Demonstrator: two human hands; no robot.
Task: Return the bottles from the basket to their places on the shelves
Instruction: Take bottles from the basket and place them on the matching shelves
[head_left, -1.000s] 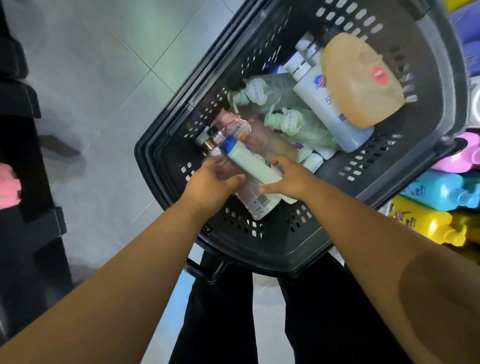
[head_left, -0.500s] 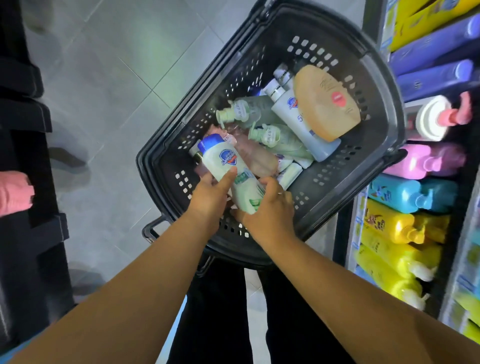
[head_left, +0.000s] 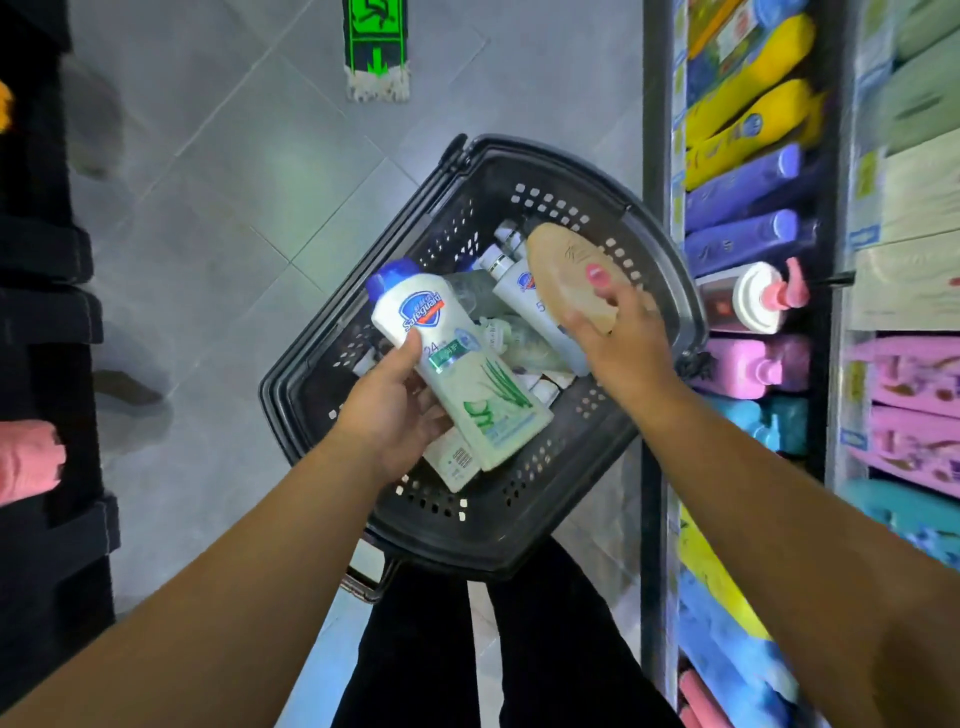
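A black plastic basket (head_left: 524, 540) stands on the floor in front of me with several bottles in it. My left hand (head_left: 387, 410) grips a white Safeguard bottle (head_left: 457, 364) with a blue cap, lifted above the basket. A second pale bottle with a barcode (head_left: 453, 462) sits under it in the same hand. My right hand (head_left: 618, 338) grips the lower end of a tan oval bottle (head_left: 563, 278) that lies on top of the pile. A white bottle (head_left: 524, 296) lies beside it.
Shelves (head_left: 660, 312) on the right hold yellow (head_left: 748, 104), purple (head_left: 743, 182), pink (head_left: 748, 366) and blue bottles and a white pump bottle (head_left: 753, 299). Dark shelving (head_left: 47, 364) stands on the left. Grey tiled floor (head_left: 234, 208) lies between, with a green-marked mat (head_left: 376, 47).
My left hand lifted the Safeguard bottle up out of the basket. My right hand let go of it and moved to the tan bottle. The view swung toward the right shelves.
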